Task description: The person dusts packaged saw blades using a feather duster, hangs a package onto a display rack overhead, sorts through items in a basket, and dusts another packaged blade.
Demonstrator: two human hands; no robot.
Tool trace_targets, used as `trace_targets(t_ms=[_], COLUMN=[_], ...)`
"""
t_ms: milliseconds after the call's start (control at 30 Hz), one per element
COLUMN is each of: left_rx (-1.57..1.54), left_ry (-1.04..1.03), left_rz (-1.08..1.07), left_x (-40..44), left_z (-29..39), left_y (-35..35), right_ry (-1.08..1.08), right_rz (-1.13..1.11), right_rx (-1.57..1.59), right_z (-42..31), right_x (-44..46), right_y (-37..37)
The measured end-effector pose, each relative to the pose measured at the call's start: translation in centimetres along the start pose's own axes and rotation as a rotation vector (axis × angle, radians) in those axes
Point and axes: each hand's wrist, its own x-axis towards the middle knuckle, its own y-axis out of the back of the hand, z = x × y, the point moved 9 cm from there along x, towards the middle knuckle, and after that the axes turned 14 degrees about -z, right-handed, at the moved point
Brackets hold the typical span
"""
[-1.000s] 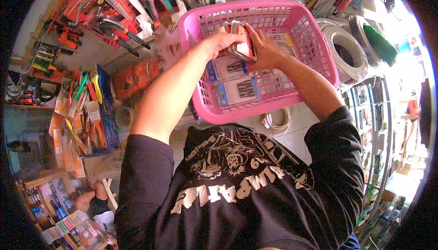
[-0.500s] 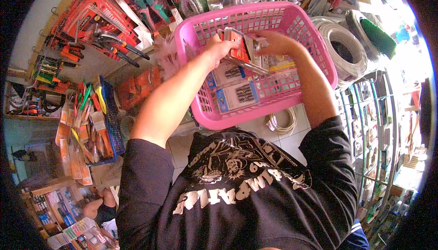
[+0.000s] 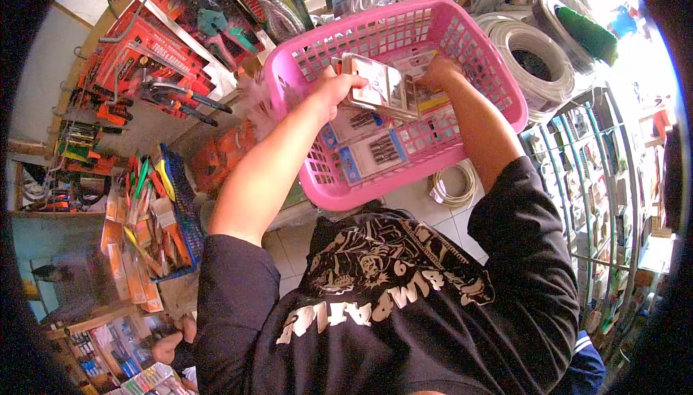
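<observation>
My left hand (image 3: 336, 93) is closed round a stack of flat clear-plastic packs (image 3: 377, 86), held above the left part of a pink plastic basket (image 3: 339, 196). Glare hides most of the top pack's label. My right hand (image 3: 442, 75) reaches into the basket's right side with its fingers curled downward. Their tips are close to a pack with a yellow strip (image 3: 433, 101); what they grip is hidden. Lower in the basket lie blue-edged packs of drill bits (image 3: 382, 151), partly covered by the stack.
Coils of pale hose (image 3: 538, 59) stand right of the basket, beside a wire rack (image 3: 585, 171) of goods. A cable coil (image 3: 455, 184) lies on the tiled floor. Pliers (image 3: 177, 95) hang at left, above a blue basket of paintbrushes (image 3: 184, 207). Another person's arm (image 3: 166, 348) shows lower left.
The stack in my left hand has tilted, so its red label now shows pale with glare. My right hand has drawn away from the stack toward the basket's right side. The view has shifted slightly.
</observation>
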Motion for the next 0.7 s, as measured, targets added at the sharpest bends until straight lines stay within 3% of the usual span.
trace_targets(t_ms=[100, 200, 400, 500, 600, 700], left_rx=[-0.044, -0.072, -0.015, -0.075, -0.126, -0.148], left_ry=[0.065, 0.048, 0.075, 0.107, 0.117, 0.149], left_rz=[0.03, -0.072, 0.002, 0.012, 0.024, 0.057], left_x=[-1.2, 0.3, 0.0, -0.3, -0.3, -0.1], left_z=[0.5, -0.6, -0.9, -1.1, -1.3, -2.0], left_y=[-0.4, -0.2, 0.1, 0.1, 0.1, 0.6], right_ry=[0.235, 0.169, 0.033, 0.092, -0.095, -0.011], right_rz=[0.001, -0.032, 0.069, 0.017, -0.059, 0.038], right_rx=[-0.014, 0.08, 0.266, 0.163, 0.398, 0.233], right_z=[-0.7, 0.1, 0.9, 0.0, 3.7, 2.8], right_x=[-0.1, 1.9, -1.3, -0.4, 2.7, 1.8], right_y=[0.3, -0.2, 0.6, -0.2, -1.0, 0.2])
